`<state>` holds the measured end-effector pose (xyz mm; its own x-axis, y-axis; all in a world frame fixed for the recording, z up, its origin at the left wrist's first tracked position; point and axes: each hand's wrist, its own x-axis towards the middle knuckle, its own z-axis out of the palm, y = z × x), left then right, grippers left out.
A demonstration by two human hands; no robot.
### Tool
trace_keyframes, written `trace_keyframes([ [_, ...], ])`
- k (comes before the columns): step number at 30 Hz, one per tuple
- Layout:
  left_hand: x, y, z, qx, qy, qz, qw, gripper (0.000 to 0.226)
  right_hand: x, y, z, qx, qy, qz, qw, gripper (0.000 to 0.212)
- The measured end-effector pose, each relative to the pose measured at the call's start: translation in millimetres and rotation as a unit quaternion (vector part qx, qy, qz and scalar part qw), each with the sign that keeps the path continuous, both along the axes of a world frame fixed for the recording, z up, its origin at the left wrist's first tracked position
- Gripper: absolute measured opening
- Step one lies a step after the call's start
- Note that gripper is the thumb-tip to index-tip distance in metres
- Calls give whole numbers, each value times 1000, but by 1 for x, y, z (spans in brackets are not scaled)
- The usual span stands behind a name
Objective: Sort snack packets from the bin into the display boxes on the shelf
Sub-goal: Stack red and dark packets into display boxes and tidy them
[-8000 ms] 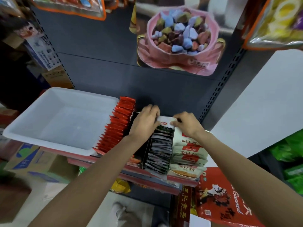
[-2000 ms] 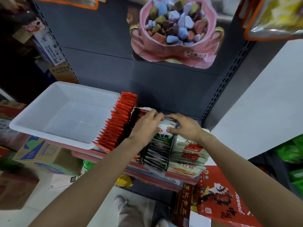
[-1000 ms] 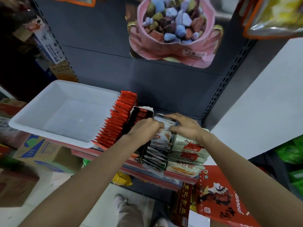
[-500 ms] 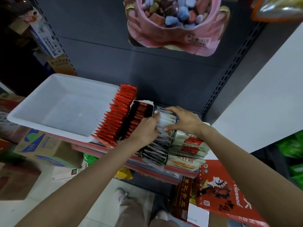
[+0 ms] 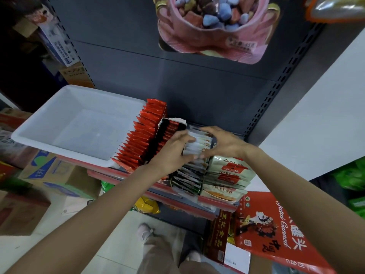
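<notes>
A shop — metal shelf (image 5: 197, 99) stocked with snack packets (image 5: 142, 139); cartons (image 5: 59, 175) below.

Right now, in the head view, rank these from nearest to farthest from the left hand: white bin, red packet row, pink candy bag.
1. Red packet row, just beside the left hand.
2. White bin, farther left.
3. Pink candy bag, hanging high above.

glossy white plastic bin (image 5: 59, 123), shiny foil-like red packets (image 5: 144, 135).

Dark grey metal back panel (image 5: 177, 80) with a perforated upright (image 5: 276, 91) on the right, white wall (image 5: 316, 115) beside it. Pale tiled floor (image 5: 110, 240) below, cardboard boxes (image 5: 49, 173) stacked at left. Dim, flat light.
</notes>
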<state>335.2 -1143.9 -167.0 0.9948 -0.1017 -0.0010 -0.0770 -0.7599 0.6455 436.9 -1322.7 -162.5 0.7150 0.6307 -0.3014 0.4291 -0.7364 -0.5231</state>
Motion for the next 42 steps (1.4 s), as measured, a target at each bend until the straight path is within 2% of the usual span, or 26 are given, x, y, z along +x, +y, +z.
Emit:
trace_keyframes([
  [3, -3, 5, 6, 31, -40, -75, 996, 39, -4, 1, -3, -6, -56, -1, 998, 81],
  [5, -3, 9, 8, 59, 7, -126, 990, 41, -5, 1, -6, -15, -90, -1, 996, 76],
  [7, -4, 10, 10, 87, 33, -141, 986, 38, -7, 1, -7, -16, -109, -3, 994, 73],
  [9, -3, 8, 11, 138, -3, -146, 980, 29, -8, 0, -7, -12, -113, -2, 994, 72],
  [12, -1, 4, 11, 192, -5, -154, 969, 29, -7, 0, -8, -12, -109, 0, 994, 72],
  [14, 0, 1, 11, 189, 28, -155, 969, 28, -8, 0, -6, -8, -102, -1, 995, 71],
  [19, 9, -1, 17, 183, -17, -117, 976, 16, -7, -1, -1, 10, -76, 8, 997, 64],
  [24, 6, -4, 7, 173, 15, -98, 980, 20, -9, 2, 16, -7, -9, 9, 1000, 70],
  [28, 5, -1, 1, 160, -7, -87, 983, 21, -19, 6, 31, -115, -123, 54, 984, 94],
  [31, 0, 5, -3, 93, -19, -61, 994, 23, -36, 10, 30, -156, -174, 69, 970, 102],
  [34, -10, 8, 0, 8, -46, -45, 998, 19, -54, 12, 22, -134, -215, 52, 966, 93],
  [36, -18, 14, 5, -2, -66, -58, 996, 23, -63, 12, 17, -128, -246, 49, 960, 86],
  [40, -34, 25, 9, 73, 32, -127, 989, 56, -69, 11, 8, -139, -292, 55, 944, 70],
  [42, -37, 25, 6, 112, 26, -142, 983, 58, -71, 10, 6, -106, -309, 58, 943, 64],
])
